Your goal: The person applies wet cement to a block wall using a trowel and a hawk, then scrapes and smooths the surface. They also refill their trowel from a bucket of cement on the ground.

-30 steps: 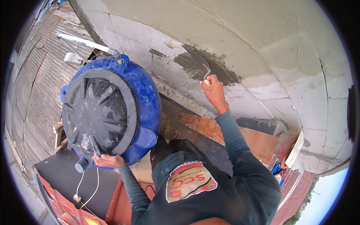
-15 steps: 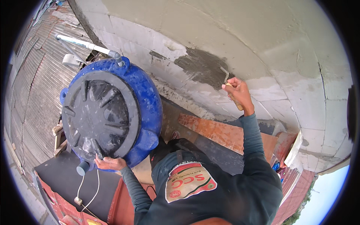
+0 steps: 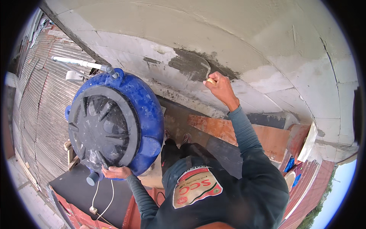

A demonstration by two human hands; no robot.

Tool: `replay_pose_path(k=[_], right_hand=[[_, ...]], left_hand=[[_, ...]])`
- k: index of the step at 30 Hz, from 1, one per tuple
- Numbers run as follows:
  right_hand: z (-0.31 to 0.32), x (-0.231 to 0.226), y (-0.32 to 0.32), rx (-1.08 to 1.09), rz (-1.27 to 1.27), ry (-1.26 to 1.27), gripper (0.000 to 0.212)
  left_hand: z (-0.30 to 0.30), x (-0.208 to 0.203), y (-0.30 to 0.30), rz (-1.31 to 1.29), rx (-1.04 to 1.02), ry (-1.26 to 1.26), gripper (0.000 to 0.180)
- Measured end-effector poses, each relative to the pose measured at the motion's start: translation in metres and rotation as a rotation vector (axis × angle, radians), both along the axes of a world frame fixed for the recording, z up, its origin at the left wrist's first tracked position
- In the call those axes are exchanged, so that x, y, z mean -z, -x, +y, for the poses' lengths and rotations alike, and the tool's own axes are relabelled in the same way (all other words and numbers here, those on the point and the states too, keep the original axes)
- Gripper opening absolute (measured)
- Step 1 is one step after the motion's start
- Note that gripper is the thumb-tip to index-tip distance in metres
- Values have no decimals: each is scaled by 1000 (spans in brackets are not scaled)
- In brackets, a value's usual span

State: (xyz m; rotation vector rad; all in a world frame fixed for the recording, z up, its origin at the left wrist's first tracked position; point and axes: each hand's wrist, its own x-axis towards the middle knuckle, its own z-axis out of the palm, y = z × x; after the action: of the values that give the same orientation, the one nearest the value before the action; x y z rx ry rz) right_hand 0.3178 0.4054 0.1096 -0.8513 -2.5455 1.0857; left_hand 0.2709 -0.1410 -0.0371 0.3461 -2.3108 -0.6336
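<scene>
My right hand (image 3: 223,91) is closed around the pale wooden handle of a trowel (image 3: 208,70). Its thin bent neck shows above the fist, and the blade lies against a dark patch of wet mortar (image 3: 185,63) on the block wall (image 3: 301,89), hard to make out from the mortar. On the left, my left hand (image 3: 117,172) rests at the near edge of a black ribbed lid (image 3: 103,129), its thumb lying on the rim and its fingers loosely extended. The lid tops a large blue tank (image 3: 152,110).
A white pipe (image 3: 78,62) joins the tank's far side. Corrugated roofing (image 3: 36,110) spreads at the left. An orange-brown board (image 3: 217,128) lies along the wall's foot. Below the tank a white cord (image 3: 111,194) hangs over a dark sheet (image 3: 76,183). My feet stand between tank and wall.
My right hand with the trowel has moved left across the mortar patch, and the patch now reaches farther right. My left hand stays at the lid's edge. The view has shifted slightly.
</scene>
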Motion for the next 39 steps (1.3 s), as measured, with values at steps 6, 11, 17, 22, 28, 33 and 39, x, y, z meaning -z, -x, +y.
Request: replay_pose_path(k=[6, 11, 17, 22, 28, 33, 39], right_hand=[[6, -40, -36, -28, 52, -79, 36], [3, 42, -50, -131, -140, -75, 37], [37, 68, -41, -72, -151, -10, 37], [46, -12, -81, 0, 31, 49, 36], [45, -13, -124, -17, 64, 109, 34], [47, 112, -128, -112, -233, -128, 36], [65, 88, -123, -39, -145, -24, 36]], left_hand=[[-5, 6, -1, 19, -16, 22, 54], [-1, 9, 3, 23, 4, -3, 54], [-11, 11, 7, -7, -25, 54, 54], [-9, 8, 5, -13, -31, 67, 54], [-8, 8, 2, -9, -37, 71, 59], [-11, 14, 9, 7, -31, 99, 60], [-18, 13, 8, -4, -54, 111, 59]])
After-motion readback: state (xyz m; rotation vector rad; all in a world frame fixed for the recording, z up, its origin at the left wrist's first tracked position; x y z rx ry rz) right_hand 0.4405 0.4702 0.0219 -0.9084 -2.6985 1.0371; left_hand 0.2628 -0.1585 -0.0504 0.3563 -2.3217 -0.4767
